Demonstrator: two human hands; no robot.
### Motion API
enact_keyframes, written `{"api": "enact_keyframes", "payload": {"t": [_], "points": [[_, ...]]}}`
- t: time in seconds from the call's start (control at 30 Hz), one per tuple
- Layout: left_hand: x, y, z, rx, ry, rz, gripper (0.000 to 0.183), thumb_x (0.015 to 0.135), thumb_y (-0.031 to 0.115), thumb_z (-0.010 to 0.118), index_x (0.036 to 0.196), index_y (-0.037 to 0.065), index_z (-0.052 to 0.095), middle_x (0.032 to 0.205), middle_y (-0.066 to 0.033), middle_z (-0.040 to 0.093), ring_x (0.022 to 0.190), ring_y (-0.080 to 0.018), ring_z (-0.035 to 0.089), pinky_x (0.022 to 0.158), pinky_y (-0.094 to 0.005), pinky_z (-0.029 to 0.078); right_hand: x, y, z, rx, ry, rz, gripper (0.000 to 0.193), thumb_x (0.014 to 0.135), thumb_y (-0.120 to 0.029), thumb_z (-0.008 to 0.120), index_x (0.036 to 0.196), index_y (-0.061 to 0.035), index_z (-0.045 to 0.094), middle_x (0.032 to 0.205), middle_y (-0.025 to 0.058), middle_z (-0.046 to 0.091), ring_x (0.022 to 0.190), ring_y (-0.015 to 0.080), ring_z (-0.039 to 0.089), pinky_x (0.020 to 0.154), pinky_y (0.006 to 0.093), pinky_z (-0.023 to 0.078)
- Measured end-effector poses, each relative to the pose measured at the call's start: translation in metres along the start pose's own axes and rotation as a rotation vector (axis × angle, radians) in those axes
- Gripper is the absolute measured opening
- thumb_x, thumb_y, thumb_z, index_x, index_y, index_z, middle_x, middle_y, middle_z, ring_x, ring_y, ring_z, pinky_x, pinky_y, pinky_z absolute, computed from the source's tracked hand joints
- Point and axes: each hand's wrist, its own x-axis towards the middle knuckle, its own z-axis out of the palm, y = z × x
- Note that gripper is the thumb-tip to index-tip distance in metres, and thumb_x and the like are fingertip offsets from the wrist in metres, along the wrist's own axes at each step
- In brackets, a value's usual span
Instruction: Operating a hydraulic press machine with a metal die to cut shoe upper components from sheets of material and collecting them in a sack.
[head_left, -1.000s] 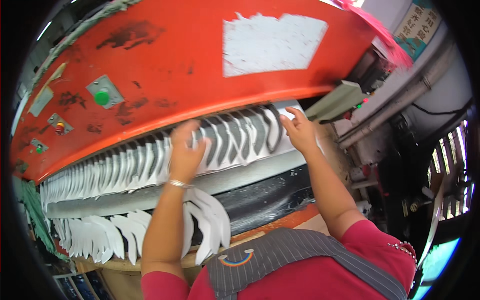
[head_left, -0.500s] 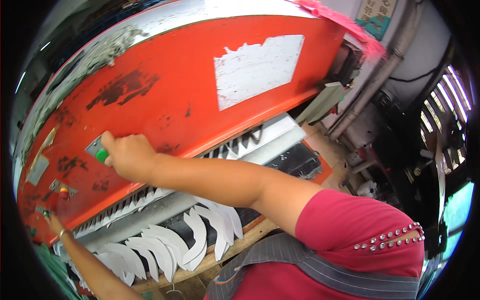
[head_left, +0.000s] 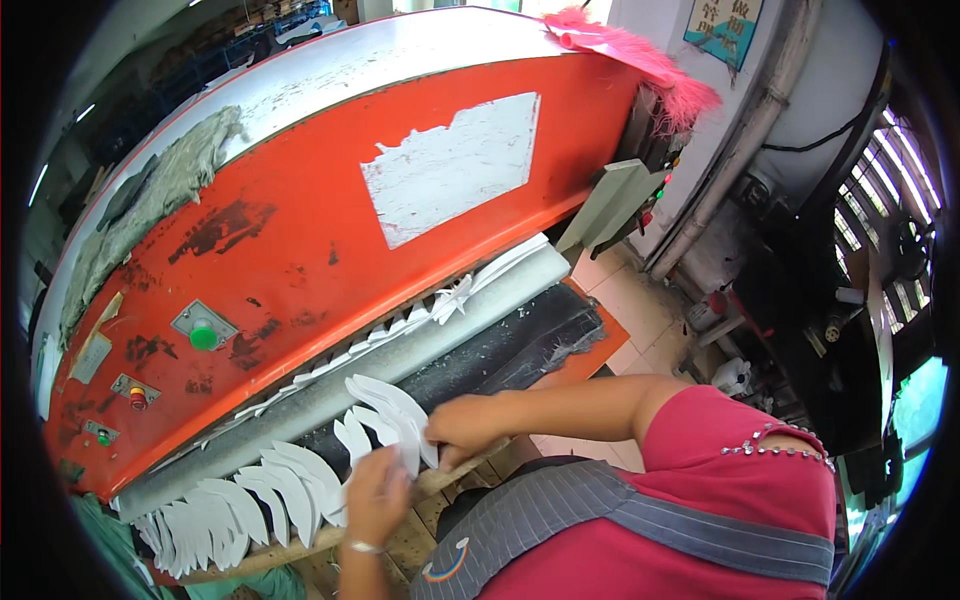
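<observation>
In front of a red-orange machine panel (head_left: pixel 290 230), a row of thin white curved pieces (head_left: pixel 225 515) lies along the black front ledge. At the right end of the row stands a small stack of the same white curved pieces (head_left: pixel 392 408). My right hand (head_left: pixel 465 428) is at this stack's right edge, its fingers curled round it. My left hand (head_left: pixel 378 495), with a band at the wrist, is smeared by motion at the stack's lower end; its fingers cannot be made out well. A green push button (head_left: pixel 203 336) on the panel is untouched.
A grey roller-like bar (head_left: pixel 500 292) runs along the machine's front, with more white pieces (head_left: pixel 400 325) behind it. A red knob (head_left: pixel 138 398) and a smaller green button (head_left: pixel 103 437) are lower left on the panel. Pink fringed material (head_left: pixel 640 55) lies on top.
Both hands have left the panel's buttons and come down to the white pieces on the ledge. Pieces at the right end of the row are now gathered between them.
</observation>
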Motion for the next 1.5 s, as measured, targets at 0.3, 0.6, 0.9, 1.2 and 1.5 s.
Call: {"api": "enact_keyframes", "payload": {"t": [0.3, 0.6, 0.9, 1.2, 1.5], "points": [[0.002, 0.023, 0.126, 0.611, -0.155, -0.028, 0.058, 0.076, 0.019, 0.063, 0.127, -0.004, 0.048, 0.093, -0.0162, 0.065, 0.087, -0.0322, 0.060, 0.090, -0.0459, 0.041, -0.021, 0.041, 0.107, -0.247, 0.768, -0.086, 0.021, 0.072, -0.015, 0.059, 0.084, 0.0003, 0.064, 0.091, 0.0133, 0.058, 0.089, 0.0293, 0.053, 0.079, 0.0396, 0.046], [-0.028, 0.037, 0.147, 0.512, 0.030, -0.054, 0.034, 0.073, 0.024, 0.067, 0.097, 0.001, 0.064, 0.078, -0.0165, 0.061, 0.077, -0.0334, 0.058, 0.080, -0.0435, 0.041, -0.042, 0.050, 0.125, -0.237, 0.578, -0.192, 0.023, 0.078, -0.019, 0.056, 0.091, -0.0028, 0.065, 0.093, 0.0149, 0.061, 0.091, 0.0312, 0.056, 0.077, 0.0430, 0.047], [-0.040, 0.088, 0.138, 0.315, -0.276, -0.050, 0.031, 0.078, 0.030, 0.069, 0.097, 0.005, 0.068, 0.081, -0.0120, 0.065, 0.078, -0.0300, 0.062, 0.081, -0.0450, 0.043, -0.113, 0.127, -0.022, -0.416, 0.767, 0.315, 0.032, 0.081, -0.007, 0.052, 0.111, -0.0119, 0.062, 0.128, 0.0153, 0.055, 0.114, 0.0295, 0.055, 0.085, 0.0462, 0.048], [0.043, 0.115, 0.186, 0.822, -0.147, 0.158, 0.049, 0.078, 0.038, 0.067, 0.112, 0.002, 0.060, 0.114, -0.0116, 0.061, 0.112, -0.0289, 0.054, 0.111, -0.0541, 0.014, -0.107, 0.155, -0.039, -0.864, 0.567, -0.129, 0.019, 0.081, -0.013, 0.056, 0.099, -0.0110, 0.064, 0.131, 0.0116, 0.051, 0.131, 0.0217, 0.040, 0.103, 0.0442, 0.035], [0.003, 0.138, 0.164, -0.356, 0.135, 0.113, 0.097, 0.071, 0.021, 0.080, 0.144, -0.005, 0.021, 0.136, -0.0207, 0.044, 0.129, -0.0291, 0.041, 0.108, -0.0432, 0.027, -0.201, 0.083, -0.024, 0.265, 0.103, -0.396, 0.062, 0.074, -0.032, 0.077, 0.120, 0.0036, 0.055, 0.103, 0.0151, 0.065, 0.093, 0.0241, 0.061, 0.083, 0.0320, 0.046]]}}
